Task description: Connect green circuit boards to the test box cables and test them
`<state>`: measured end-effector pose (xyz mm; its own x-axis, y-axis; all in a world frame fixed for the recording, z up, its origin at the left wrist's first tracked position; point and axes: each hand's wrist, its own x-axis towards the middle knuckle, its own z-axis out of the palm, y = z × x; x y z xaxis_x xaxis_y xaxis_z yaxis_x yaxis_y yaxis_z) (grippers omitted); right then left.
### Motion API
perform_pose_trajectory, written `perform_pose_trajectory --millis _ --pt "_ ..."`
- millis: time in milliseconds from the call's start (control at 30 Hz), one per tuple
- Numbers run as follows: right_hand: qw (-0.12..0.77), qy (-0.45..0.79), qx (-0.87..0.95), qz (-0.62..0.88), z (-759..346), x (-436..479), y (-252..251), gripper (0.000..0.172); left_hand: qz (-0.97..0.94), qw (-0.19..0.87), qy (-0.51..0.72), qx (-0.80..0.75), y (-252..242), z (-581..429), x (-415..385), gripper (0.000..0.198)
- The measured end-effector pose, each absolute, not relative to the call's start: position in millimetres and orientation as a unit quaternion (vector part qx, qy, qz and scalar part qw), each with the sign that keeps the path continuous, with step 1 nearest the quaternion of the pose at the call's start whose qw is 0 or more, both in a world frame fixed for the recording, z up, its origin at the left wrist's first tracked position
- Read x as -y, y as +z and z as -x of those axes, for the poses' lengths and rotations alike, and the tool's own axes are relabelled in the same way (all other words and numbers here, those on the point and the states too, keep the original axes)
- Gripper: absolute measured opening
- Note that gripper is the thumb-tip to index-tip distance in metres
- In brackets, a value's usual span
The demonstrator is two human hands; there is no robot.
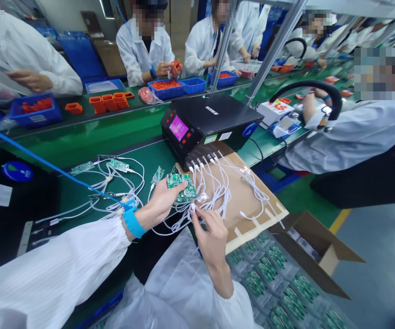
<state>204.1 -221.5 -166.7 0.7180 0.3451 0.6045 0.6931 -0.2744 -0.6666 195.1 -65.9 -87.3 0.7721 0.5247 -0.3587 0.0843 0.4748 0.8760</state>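
Observation:
My left hand (165,196), with a blue wrist strap (135,222), grips a green circuit board (183,186) between thumb and fingers. Just below the board's lower edge, my right hand (211,230) pinches the white plug of a USB cable (193,207). The plug is at the board's edge; whether it is seated I cannot tell. Several white cables (223,187) run from the front of a black tester box (211,119) with a lit pink screen. More green circuit boards (119,165) with white cables attached lie on the green bench left of my hands.
Brown cardboard (248,201) lies under the cables. Trays of packed circuit boards (291,301) sit at lower right, beside an open carton (316,251). A second black box (8,205) stands at left. Across the line, co-workers handle orange parts near blue bins (35,112).

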Motion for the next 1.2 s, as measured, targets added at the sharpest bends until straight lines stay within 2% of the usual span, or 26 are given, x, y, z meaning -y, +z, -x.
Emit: perform_pose_trajectory --millis 133,667,833,933,1100,1200 --pt "0.5 -0.176 0.333 0.78 -204 222 -168 0.014 -0.503 0.803 0.155 -0.28 -94 -194 67 0.036" --pt "0.501 -0.174 0.309 0.789 -196 219 -166 0.013 -0.591 0.726 0.204 -0.285 -102 -186 74 0.033" --pt "0.468 -0.089 0.379 0.793 -214 235 -163 0.017 -0.582 0.734 0.186 -0.297 -106 -179 74 0.038" --pt "0.401 -0.024 0.448 0.799 -233 250 -158 0.024 -0.596 0.718 0.184 -0.307 -109 -172 75 0.04" --pt "0.176 0.079 0.532 0.824 -258 253 -139 0.024 -0.602 0.724 0.172 -0.289 -111 -165 77 0.043" --pt "0.076 0.112 0.565 0.814 -263 242 -129 0.019 -0.606 0.718 0.169 -0.298 -110 -164 79 0.045"
